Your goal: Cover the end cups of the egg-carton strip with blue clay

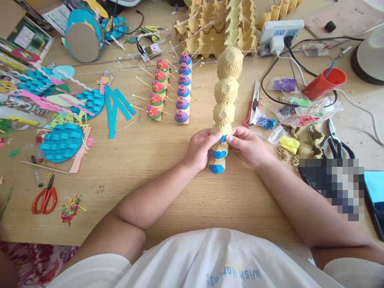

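A long strip of egg-carton cups [226, 88], tan and bumpy, stands out in front of me, held between both hands near its lower end. Blue clay covers part of the lowest cups [216, 169]. My left hand [199, 148] grips the strip's left side, its thumb on a blue patch. From the right, my right hand [247, 146] pinches the same cup, thumb also on the blue clay. Beyond my left hand stand two finished-looking rows of painted cups: a red and green row [156, 87] and a purple and blue row [183, 91], both with pins sticking out.
Egg trays [207, 40] and a power strip [282, 30] lie at the back. To the right are a utility knife [255, 100], a yellow clay packet [289, 144], a red cup [322, 84] and black-handled scissors [336, 144]. Red-handled scissors [44, 200] and blue woven paper [61, 142] lie left.
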A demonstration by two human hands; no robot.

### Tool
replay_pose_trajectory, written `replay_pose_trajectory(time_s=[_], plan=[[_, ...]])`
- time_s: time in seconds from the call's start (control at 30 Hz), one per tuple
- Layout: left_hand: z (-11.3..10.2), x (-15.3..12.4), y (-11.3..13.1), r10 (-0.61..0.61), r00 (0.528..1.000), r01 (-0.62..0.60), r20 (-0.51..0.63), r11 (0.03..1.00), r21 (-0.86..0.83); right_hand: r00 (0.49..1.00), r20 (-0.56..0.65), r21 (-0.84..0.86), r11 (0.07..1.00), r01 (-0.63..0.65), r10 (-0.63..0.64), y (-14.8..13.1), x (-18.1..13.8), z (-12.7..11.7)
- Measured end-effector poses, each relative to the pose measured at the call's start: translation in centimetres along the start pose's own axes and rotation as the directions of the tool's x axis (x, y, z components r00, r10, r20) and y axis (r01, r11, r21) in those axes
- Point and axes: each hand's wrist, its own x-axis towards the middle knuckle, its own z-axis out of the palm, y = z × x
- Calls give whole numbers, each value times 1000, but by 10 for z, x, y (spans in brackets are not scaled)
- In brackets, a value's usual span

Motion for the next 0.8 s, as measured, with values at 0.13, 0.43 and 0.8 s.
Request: replay_pose_trajectory(time_s=[0.13, 0.43, 0.8], plan=[[-2, 1, 1, 8, 999, -8, 42, 1000, -7, 1000, -1, 35, 999, -16, 16, -1, 0, 2], [-4, 2, -4, 30, 999, -32, 24, 995, 94, 999, -27, -10, 1000, 26, -26, 5, 1, 2], [-5, 4, -3, 6, 996, -9, 84, 1000, 26, 999, -27, 16, 1000, 26, -25, 3, 1, 2]])
